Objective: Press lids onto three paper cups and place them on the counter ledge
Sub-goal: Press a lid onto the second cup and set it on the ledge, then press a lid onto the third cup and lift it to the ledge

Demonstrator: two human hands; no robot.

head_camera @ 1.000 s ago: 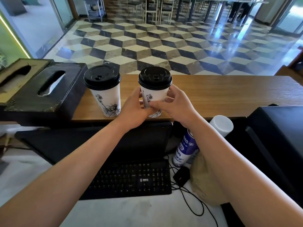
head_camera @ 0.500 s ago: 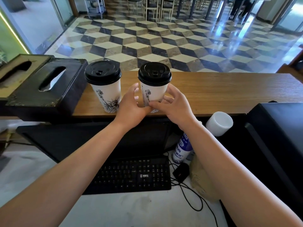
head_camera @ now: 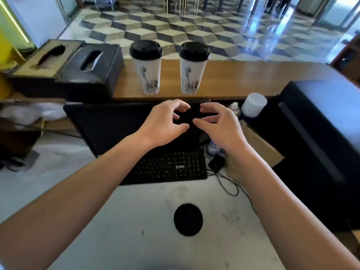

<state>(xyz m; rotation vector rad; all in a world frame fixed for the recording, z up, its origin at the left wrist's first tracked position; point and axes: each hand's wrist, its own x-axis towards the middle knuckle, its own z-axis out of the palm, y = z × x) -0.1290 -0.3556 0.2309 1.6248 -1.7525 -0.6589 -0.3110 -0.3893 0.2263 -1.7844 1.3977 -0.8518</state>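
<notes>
Two white paper cups with ink drawings and black lids stand upright on the wooden counter ledge [head_camera: 243, 78]: the left cup [head_camera: 147, 70] and the right cup [head_camera: 191, 71], a small gap between them. My left hand [head_camera: 165, 123] and my right hand [head_camera: 218, 123] hover below the ledge, in front of the dark monitor, fingers loosely curled, holding nothing. A loose black lid [head_camera: 188, 219] lies flat on the white worktop near me. A white cup [head_camera: 253, 105] lies tilted under the ledge at the right.
Two tissue boxes [head_camera: 81, 65] sit on the ledge's left end. A black keyboard [head_camera: 169, 166], a small black device with cables [head_camera: 216, 163], a bottle and a brown paper bag [head_camera: 259, 147] crowd the worktop behind the lid. A black machine [head_camera: 321, 133] stands at the right.
Both hands let go of the right cup, which now stands on the ledge, and drew back toward me. The camera tilted down, showing the worktop and the loose lid.
</notes>
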